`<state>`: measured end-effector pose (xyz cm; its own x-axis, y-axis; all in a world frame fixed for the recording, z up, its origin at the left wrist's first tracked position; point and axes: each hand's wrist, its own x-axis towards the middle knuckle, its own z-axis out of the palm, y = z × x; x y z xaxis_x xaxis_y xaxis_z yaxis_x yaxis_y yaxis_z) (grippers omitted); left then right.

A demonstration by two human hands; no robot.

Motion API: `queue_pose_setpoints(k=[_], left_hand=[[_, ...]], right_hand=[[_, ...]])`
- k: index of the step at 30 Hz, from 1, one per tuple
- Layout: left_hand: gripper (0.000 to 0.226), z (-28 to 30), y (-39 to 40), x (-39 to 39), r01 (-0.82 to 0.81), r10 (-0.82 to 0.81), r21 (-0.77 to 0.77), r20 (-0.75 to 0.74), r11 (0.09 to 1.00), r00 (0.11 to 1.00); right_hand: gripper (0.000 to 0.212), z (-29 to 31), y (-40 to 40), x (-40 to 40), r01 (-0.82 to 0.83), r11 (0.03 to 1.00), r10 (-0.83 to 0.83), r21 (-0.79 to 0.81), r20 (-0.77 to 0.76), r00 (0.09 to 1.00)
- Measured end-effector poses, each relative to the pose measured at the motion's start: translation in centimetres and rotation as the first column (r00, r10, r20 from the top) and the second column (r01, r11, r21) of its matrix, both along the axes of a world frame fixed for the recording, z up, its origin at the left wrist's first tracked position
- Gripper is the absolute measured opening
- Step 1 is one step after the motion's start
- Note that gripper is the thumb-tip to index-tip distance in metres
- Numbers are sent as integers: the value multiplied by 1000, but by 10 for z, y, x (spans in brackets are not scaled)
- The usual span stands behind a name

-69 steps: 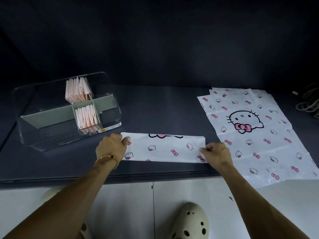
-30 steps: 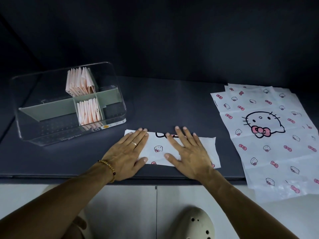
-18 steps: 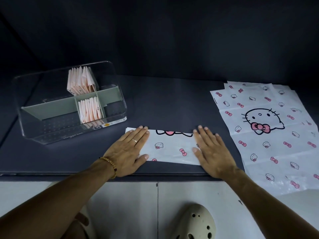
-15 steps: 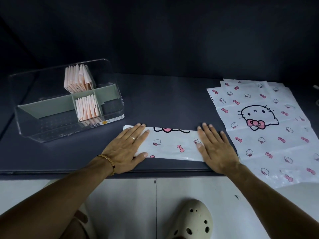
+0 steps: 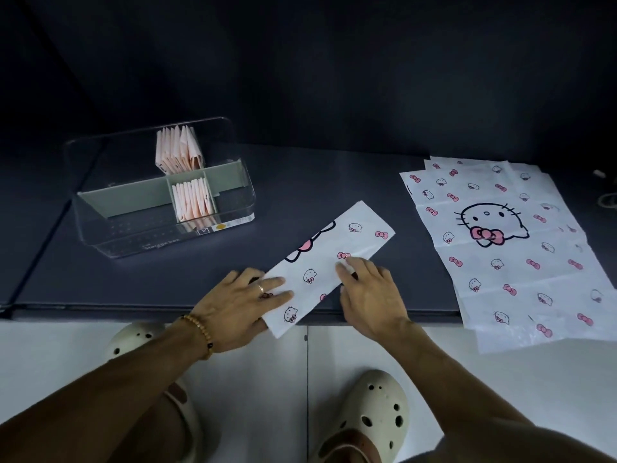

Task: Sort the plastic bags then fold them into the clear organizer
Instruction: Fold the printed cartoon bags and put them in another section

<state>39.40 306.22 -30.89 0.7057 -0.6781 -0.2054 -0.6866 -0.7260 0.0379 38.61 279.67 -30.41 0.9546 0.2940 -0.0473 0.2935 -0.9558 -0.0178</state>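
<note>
Two hands [image 5: 238, 304] [image 5: 369, 292] on one folded bag [image 5: 329, 262]

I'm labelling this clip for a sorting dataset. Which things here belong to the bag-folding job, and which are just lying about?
Part of the job:
folded strip, under the left hand and right hand
stack of flat bags
clear organizer holding folded pink bags

Just lying about:
cable at the right edge
small white item near it
</note>
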Motion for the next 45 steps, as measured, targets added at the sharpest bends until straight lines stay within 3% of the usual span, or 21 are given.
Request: queue_pose_setpoints(k=[4,7,9,10,12,14,16,17,19,21,25,27,29,31,33,35,37,40,45], left_hand=[[37,13,-19,0,-213,207,-268,-51,940,977],[24,28,-30,10,-537,363,-483,-410,692,837],[14,36,-34,19,-702,287,-517,-665,490,690],[11,39,-37,23,-746,243,-501,-733,439,635],[15,37,-46,29,-761,230,-466,-763,452,604],[20,31,-58,33,-759,309,-440,-724,480,616],[29,22,-67,38,-758,439,-418,-632,500,638],[33,20,-71,41,-761,492,-404,-589,508,641],[37,16,-78,45,-766,561,-362,-528,531,638],[40,12,-85,50,-765,614,-285,-464,578,638],[35,4,-93,57,-805,694,-222,-414,551,589],[38,5,-94,58,-824,759,-221,-321,521,566],[45,6,-92,59,-781,778,-317,-170,538,605],[53,2,-88,63,-587,644,-372,38,719,764],[52,-2,-84,70,-288,349,-299,175,910,921],[47,-7,-83,73,-127,163,-213,162,969,973],[48,-13,-82,69,-183,200,-152,102,971,975],[51,-15,-85,59,-287,298,-99,134,953,945],[55,-9,-86,63,-311,322,-83,226,947,919]], right_hand=[[48,2,25,-10,-98,965,110,245,-39,993],[19,1,30,-4,124,856,-73,502,-119,990],[26,10,23,11,384,694,-192,609,-358,914],[31,14,18,18,477,601,-179,641,-474,862],[30,20,11,26,587,459,-89,667,-622,778],[27,19,8,27,645,372,-57,667,-677,733],[26,14,9,28,688,292,-172,665,-671,721],[24,11,11,28,693,297,-271,657,-638,721],[17,7,14,29,675,427,-446,602,-509,736],[17,4,18,29,653,536,-515,536,-405,755],[20,2,20,34,678,553,-550,484,-398,734],[20,-1,18,39,670,590,-550,450,-384,742],[20,-3,16,43,665,608,-548,433,-377,746],[18,-4,14,47,668,603,-544,437,-387,745],[14,-3,10,52,666,610,-537,429,-395,746],[11,0,4,56,627,662,-522,411,-347,779],[8,3,1,54,496,770,-493,402,-120,862],[31,0,5,32,325,886,-397,331,178,901],[74,-26,8,-10,337,932,-334,134,-43,942]])
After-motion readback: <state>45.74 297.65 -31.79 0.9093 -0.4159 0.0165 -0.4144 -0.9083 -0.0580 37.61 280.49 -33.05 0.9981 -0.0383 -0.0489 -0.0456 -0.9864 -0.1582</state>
